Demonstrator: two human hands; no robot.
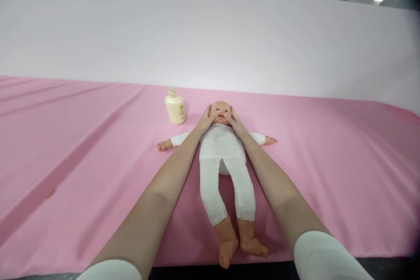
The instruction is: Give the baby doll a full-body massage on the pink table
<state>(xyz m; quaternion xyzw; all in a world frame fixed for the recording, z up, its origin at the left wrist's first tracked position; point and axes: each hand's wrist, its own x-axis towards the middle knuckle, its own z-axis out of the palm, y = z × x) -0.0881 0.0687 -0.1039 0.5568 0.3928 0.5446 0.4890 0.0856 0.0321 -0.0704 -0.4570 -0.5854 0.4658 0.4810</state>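
A baby doll [223, 148] in white clothes lies on its back on the pink cloth [82, 148], arms spread, feet toward me. My left hand [207, 119] rests against the left side of the doll's head, thumb on its cheek near the mouth. On the other side of the head lies my right hand [234, 121], with its thumb at the other cheek. Both hands cup the face without lifting it.
A cream lotion bottle [175, 106] with a pump top stands on the cloth just left of the doll's head. A pale pink backdrop [210, 35] rises behind. The table's dark front edge [197, 271] runs below the doll's feet.
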